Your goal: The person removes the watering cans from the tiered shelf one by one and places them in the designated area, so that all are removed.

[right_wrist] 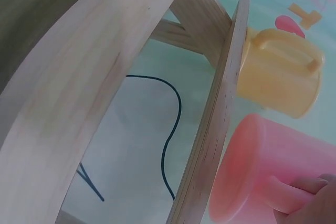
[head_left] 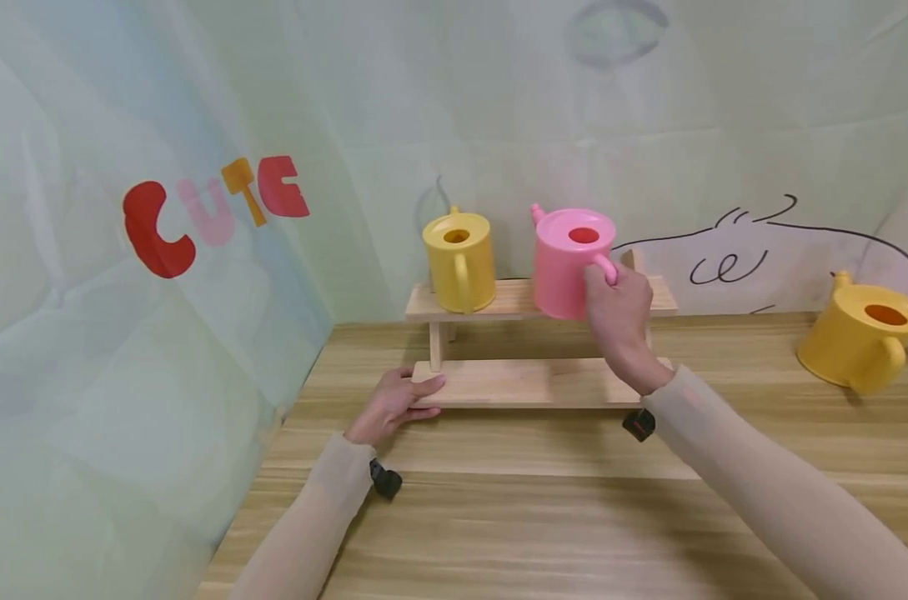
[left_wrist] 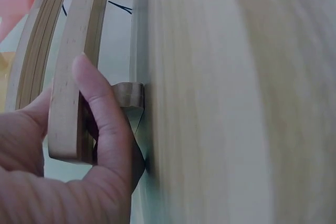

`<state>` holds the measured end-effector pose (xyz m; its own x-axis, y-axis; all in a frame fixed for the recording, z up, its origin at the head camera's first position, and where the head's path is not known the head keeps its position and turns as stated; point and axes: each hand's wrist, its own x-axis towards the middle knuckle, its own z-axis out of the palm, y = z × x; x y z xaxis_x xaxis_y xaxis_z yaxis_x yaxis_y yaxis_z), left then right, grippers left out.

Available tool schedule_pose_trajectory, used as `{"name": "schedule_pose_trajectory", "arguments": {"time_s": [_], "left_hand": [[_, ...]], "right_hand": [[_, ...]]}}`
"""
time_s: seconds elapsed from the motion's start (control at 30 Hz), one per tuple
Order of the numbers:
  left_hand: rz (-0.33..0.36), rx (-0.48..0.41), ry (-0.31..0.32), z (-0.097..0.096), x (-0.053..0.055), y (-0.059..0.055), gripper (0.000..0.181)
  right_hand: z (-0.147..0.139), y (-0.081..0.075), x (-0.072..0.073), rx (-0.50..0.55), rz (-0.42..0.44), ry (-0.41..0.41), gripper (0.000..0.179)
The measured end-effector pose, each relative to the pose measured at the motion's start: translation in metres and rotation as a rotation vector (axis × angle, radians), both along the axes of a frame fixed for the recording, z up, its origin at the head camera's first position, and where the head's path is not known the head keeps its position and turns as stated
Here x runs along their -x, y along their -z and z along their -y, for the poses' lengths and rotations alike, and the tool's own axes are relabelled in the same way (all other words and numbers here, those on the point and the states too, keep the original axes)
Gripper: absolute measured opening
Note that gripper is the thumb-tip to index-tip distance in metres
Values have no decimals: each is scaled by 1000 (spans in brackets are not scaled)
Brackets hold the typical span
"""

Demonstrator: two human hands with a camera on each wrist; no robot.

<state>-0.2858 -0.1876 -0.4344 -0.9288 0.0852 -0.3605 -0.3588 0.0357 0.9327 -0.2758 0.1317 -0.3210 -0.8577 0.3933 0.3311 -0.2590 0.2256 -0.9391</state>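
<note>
A two-tier wooden shelf point(head_left: 514, 385) stands against the wall. My left hand point(head_left: 393, 404) grips the left end of its lower board point(left_wrist: 65, 124), with thumb and fingers on opposite faces. My right hand point(head_left: 622, 317) holds a pink watering can point(head_left: 560, 275) by its handle. Upright, the can overlaps the front edge of the upper board point(head_left: 512, 297); part of its underside point(right_wrist: 233, 174) shows in the right wrist view. A yellow watering can point(head_left: 442, 271) stands on the upper board's left part, its handle facing me.
Another yellow watering can point(head_left: 836, 342) stands on the wood-grain table point(head_left: 499, 525) at the far right. Behind the shelf hangs a pale wall sheet point(head_left: 393, 108) with line drawings and coloured letters. Both wrists carry small black cameras.
</note>
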Motion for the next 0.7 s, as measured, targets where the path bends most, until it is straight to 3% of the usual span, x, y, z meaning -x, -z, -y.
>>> {"name": "schedule_pose_trajectory", "arguments": {"time_s": [0.27, 0.53, 0.7], "left_hand": [[-8, -1, 2, 0, 0, 0, 71], [-3, -1, 21, 1, -1, 0, 93], [1, -1, 24, 1, -1, -2, 98]], "right_hand": [[-24, -1, -7, 38, 18, 46, 37], [-56, -2, -15, 28, 44, 95, 40], [-77, -1, -20, 12, 57, 99, 41]]}}
